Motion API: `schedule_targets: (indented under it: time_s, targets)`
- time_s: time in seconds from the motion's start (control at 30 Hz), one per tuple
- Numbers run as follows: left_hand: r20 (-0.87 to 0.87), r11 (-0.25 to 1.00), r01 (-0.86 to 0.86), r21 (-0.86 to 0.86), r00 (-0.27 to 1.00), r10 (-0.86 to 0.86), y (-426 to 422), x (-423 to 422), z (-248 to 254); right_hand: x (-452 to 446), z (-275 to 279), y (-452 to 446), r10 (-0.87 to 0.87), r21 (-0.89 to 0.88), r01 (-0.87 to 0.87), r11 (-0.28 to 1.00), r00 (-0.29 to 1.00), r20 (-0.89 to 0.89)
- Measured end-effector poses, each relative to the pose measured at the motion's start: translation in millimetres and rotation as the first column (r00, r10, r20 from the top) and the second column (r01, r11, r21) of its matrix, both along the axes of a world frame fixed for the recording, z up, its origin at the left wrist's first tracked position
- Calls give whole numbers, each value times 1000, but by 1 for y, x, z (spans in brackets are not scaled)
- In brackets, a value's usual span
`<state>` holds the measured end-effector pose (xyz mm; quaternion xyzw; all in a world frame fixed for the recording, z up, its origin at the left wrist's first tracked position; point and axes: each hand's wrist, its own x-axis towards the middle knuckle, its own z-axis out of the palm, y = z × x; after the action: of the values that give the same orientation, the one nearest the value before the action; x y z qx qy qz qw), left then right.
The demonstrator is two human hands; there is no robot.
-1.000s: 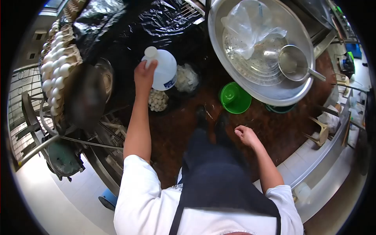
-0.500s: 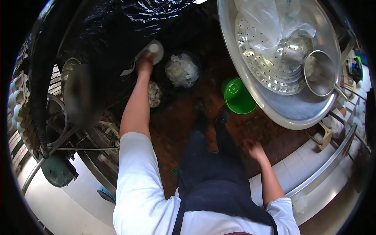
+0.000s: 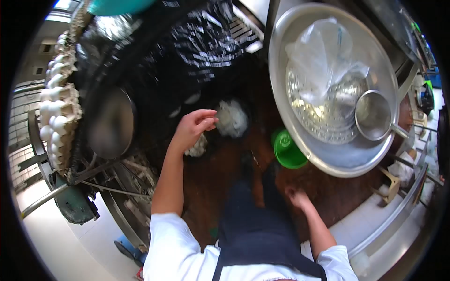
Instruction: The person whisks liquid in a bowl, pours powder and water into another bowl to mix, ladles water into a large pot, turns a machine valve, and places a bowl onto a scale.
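Hovering left hand [image 3: 193, 127], fingers [image 3: 205, 113] bent

At eleven o'clock the top edge cuts off a teal object [image 3: 119, 5]. The round dark object [image 3: 112, 124] at nine o'clock is blurred. The left hand [image 3: 193, 127] partly hides a pale clump [image 3: 198, 148] at its six o'clock. The right hand [image 3: 297, 195], toward four o'clock, blurs.

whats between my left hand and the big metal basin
In the head view, a pale, blurred heap lies between the left hand and the metal basin, then dark floor.
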<state>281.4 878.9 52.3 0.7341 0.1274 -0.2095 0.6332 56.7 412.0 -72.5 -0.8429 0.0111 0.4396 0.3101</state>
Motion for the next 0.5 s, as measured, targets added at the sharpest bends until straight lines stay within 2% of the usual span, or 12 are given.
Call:
schedule_targets:
  time_s: [0.03,0.07,0.1,0.13,0.17,0.2,0.23,0.33,0.4,0.43,0.47,0.5]
  targets:
    - [191,994,-91,66,979,77,-5,7,51,12,12,6,-30,-29,29,999,999,-34]
    - [544,955,-266,127,824,157,-10,13,95,25,22,10,-38,-47,35,998,997,-64]
    - [793,882,-461,100,572,209,-17,25,138,35,30,14,-48,-67,41,997,993,-106]
    - [940,807,-579,117,327,99,-13,36,169,37,36,16,-65,-90,51,995,985,-158]
    - [987,816,-575,64,160,35,-7,47,198,34,30,14,-112,-68,109,992,993,-43]
    - [982,732,-678,-60,93,167,-15,53,221,34,25,12,-65,-69,64,996,998,-5]
    - [988,766,-633,-115,10,157,-14,63,239,33,23,7,-31,-80,33,996,999,25]
    - [997,924,-379,-52,29,68,-41,70,257,8,6,-8,-102,-15,104,995,992,76]
    - [926,957,-42,287,269,-266,-78,70,242,-3,33,-14,-167,-28,168,985,985,47]
    - [919,988,41,151,363,-156,-130,56,220,-13,44,-18,-227,-13,228,974,972,57]
    - [882,954,82,288,366,-298,-171,40,210,-23,53,-27,-274,11,274,962,959,75]
    - [773,949,261,177,560,-298,-202,22,188,-36,57,-39,-336,5,337,942,937,95]
